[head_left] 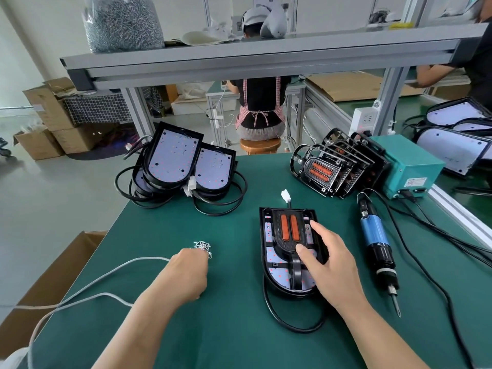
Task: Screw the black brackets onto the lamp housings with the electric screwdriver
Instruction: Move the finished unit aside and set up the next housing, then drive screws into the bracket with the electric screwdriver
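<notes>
A black lamp housing (269, 262) lies flat on the green table, with a black bracket (288, 243) bearing two orange strips laid in it. My right hand (328, 265) rests on the housing's right side, thumb on the bracket and fingers over the edge. My left hand (187, 272) reaches with curled fingers into a small pile of silver screws (202, 246); whether it pinches one is hidden. The blue and black electric screwdriver (375, 241) lies on the table to the right of the housing, untouched.
A stack of housings with cables (175, 166) sits at the back left. Several brackets (332, 166) lean against a teal power box (407, 166) at the back right. Screwdriver cables (426, 251) trail right. A cardboard box (53, 283) stands beside the table's left edge.
</notes>
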{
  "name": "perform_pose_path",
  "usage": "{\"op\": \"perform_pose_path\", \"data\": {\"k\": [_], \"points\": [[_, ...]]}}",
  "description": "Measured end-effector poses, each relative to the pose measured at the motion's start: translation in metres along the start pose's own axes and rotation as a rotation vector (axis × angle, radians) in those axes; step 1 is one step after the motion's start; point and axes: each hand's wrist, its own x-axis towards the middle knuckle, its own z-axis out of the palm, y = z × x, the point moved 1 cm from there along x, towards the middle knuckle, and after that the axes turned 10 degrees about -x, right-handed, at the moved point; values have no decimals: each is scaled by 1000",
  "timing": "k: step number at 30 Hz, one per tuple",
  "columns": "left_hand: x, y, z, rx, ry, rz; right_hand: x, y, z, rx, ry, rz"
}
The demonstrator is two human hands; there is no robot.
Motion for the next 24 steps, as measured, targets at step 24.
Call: {"op": "perform_pose_path", "data": {"k": [24], "points": [[15, 52, 21, -1502, 173, 195, 79, 52, -91, 121, -34, 587]]}}
